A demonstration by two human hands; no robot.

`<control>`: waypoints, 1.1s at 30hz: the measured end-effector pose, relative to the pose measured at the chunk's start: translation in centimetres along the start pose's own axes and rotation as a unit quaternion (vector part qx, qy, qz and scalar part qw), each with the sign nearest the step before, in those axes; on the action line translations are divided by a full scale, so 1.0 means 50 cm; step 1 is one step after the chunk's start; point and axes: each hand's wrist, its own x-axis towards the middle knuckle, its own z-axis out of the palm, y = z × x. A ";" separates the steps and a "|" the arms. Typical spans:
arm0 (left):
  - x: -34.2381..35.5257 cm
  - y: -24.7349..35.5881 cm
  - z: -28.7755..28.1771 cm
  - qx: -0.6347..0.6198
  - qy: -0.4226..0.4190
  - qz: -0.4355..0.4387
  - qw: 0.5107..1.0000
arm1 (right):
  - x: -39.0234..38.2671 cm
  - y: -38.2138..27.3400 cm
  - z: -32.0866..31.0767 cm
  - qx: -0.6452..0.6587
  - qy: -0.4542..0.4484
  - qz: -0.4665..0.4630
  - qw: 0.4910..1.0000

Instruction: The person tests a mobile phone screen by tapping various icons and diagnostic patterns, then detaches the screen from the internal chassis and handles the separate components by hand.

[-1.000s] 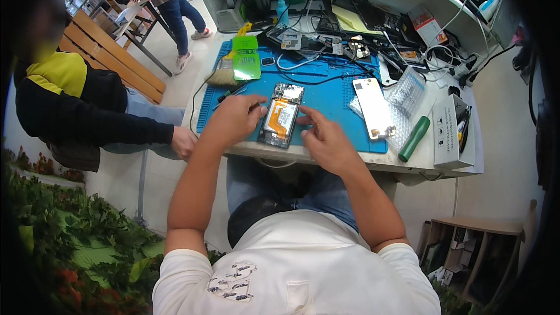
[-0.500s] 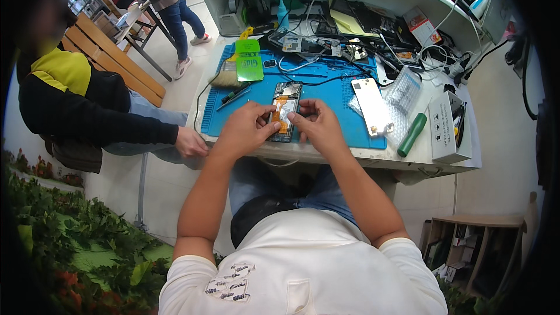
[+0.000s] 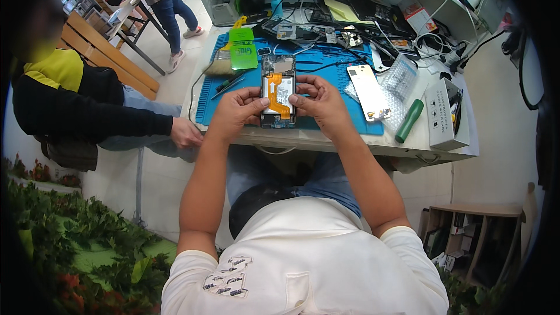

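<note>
An opened phone (image 3: 278, 90) with its back off shows an orange flex cable and circuit boards. It is held upright over the blue work mat (image 3: 326, 79). My left hand (image 3: 236, 111) grips its left edge and lower corner. My right hand (image 3: 318, 102) grips its right edge, thumb pressing on the inside near the orange cable. Both forearms rise from the lower edge of the view.
A white phone panel (image 3: 367, 90), a green-handled screwdriver (image 3: 409, 120) and a white box (image 3: 443, 114) lie to the right. A brush (image 3: 220, 67), a green card (image 3: 242, 55) and tangled cables sit at the back. A seated person's hand (image 3: 186, 133) rests left of the bench.
Both hands have lifted the phone off the mat and drawn it closer, turning it more upright. The right thumb has moved onto the phone's inside.
</note>
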 end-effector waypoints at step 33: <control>0.004 0.093 0.042 0.566 0.003 0.370 0.737 | -0.058 -0.067 -0.071 0.110 -0.119 0.118 0.980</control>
